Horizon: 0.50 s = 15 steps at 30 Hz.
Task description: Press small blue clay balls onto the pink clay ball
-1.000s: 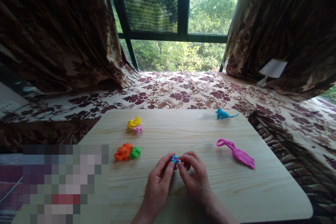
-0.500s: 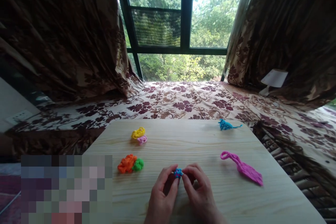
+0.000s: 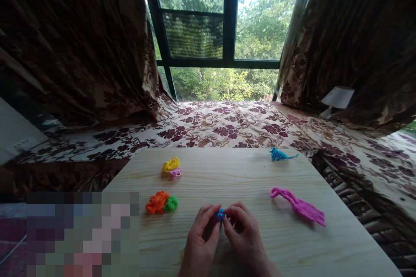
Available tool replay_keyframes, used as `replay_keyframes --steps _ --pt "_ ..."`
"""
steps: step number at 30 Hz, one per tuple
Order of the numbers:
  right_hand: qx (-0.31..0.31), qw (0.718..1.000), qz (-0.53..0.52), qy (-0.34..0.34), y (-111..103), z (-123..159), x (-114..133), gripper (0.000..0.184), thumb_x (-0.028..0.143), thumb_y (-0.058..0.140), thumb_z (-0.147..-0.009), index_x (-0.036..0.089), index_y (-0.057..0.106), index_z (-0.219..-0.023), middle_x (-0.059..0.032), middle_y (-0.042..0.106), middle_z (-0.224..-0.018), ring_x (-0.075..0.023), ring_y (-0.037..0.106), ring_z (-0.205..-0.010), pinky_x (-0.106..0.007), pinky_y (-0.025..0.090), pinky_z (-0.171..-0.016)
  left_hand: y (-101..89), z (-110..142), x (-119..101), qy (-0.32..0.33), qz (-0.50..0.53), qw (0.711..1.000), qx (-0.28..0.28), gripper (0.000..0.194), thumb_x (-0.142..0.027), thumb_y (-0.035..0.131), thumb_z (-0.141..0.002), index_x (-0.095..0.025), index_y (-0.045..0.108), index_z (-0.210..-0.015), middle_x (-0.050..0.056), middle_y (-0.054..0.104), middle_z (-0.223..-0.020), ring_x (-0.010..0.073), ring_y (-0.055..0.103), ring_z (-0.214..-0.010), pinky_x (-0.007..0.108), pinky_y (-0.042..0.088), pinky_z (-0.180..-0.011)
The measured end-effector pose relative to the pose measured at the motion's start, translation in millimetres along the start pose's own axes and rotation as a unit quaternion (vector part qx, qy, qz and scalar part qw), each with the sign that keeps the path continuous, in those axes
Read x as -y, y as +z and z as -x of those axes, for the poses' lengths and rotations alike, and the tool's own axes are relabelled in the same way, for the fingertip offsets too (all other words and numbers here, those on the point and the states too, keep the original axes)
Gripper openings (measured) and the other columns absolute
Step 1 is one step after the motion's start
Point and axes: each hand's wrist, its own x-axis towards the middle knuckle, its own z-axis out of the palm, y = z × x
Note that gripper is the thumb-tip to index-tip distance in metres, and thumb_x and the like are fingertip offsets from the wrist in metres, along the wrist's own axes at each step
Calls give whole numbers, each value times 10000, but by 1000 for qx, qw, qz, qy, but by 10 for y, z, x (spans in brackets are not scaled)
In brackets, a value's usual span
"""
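A small blue ball of modelling clay with pink spots [image 3: 219, 214] is pinched between my two hands, just above the near part of the table. My left hand [image 3: 203, 229] grips it from the left with thumb and index finger. From the right, the thumb and index fingertips of my right hand [image 3: 242, 227] press on it and hide part of that side. To the left lie an orange clay lump [image 3: 157, 202] and a green one [image 3: 170, 203], touching. A flattened magenta clay piece with a looped end [image 3: 303, 208] lies to the right.
On the pale wooden table [image 3: 221, 164], a yellow clay lump [image 3: 170, 164] and a light pink one [image 3: 176, 174] lie at the back left. A blue clay piece with a thin tail [image 3: 278, 154] is at the back right. Beyond stands a white lamp [image 3: 338, 97] on the floral-covered ledge [image 3: 227, 125].
The spotted blue ball has turned a little between my fingertips. My right fingers have shifted slightly left and cover more of it. The other clay pieces stay in place on the table.
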Motion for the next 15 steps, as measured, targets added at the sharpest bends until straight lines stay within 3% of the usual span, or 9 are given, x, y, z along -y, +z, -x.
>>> replay_keyframes --steps 10,12,15 --pt "-4 1000 11 5 22 -12 -12 75 174 518 -801 182 585 -770 2 512 -724 -102 493 -596 -205 392 -524 -3 3 -17 -6 11 1000 3 261 -227 540 -781 -239 622 -1029 37 593 -1055 181 565 -1013 273 472 -882" --pt "-13 1000 17 0 53 -20 -15 73 204 538 -791 180 592 -750 7 509 -693 -93 483 -550 -196 375 -479 14 3 -21 -5 20 1000 -7 254 -254 558 -767 -219 631 -1008 48 605 -1034 195 578 -996 280 483 -867" --pt "-55 998 20 12 81 -45 17 125 255 585 -776 183 595 -674 19 503 -629 -82 477 -508 -187 373 -455 2 -32 -55 -27 24 997 -72 226 -325 592 -752 -203 650 -933 65 624 -973 205 592 -947 286 501 -815"
